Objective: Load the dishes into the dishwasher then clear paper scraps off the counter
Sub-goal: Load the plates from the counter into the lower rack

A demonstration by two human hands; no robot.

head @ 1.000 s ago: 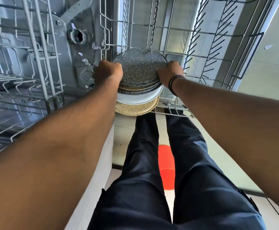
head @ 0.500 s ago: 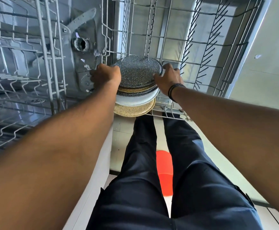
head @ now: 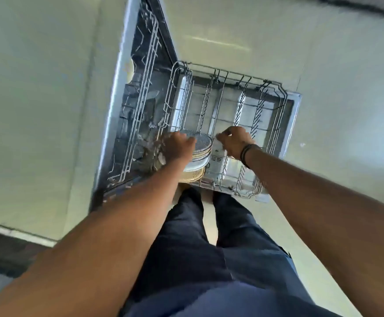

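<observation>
1. Compared with a second ago, the view has pulled back and up: the whole pulled-out lower rack [head: 230, 124] and the open dishwasher [head: 127, 124] now fit in the middle of the frame, where before the wires filled its top half.
2. Since then the right hand [head: 233, 143] has come off the right edge of the stack of plates [head: 199, 154] and now sits just beside it, centre-right of the frame, over the rack wires.
3. Its fingers are curled downward; whether they pinch a wire or anything else cannot be told through the blur.
4. A dark wristband [head: 247, 154] circles the right wrist.
5. The left hand [head: 177, 146] remains on the left side of the stack, fingers laid over the rim of the top plate and gripping it.
6. The stack stands at the near left corner of the lower rack, just left of frame centre.
7. Its top plate is grey and speckled; below it show a tan rim, a white plate, and a tan speckled plate at the bottom.
8. An upper rack [head: 145, 88] of pale wire lies in the dishwasher tub, left of the lower rack.
9. Dark blue trousers [head: 209, 259] fill the lower middle of the frame over pale floor tiles [head: 346, 65].
</observation>
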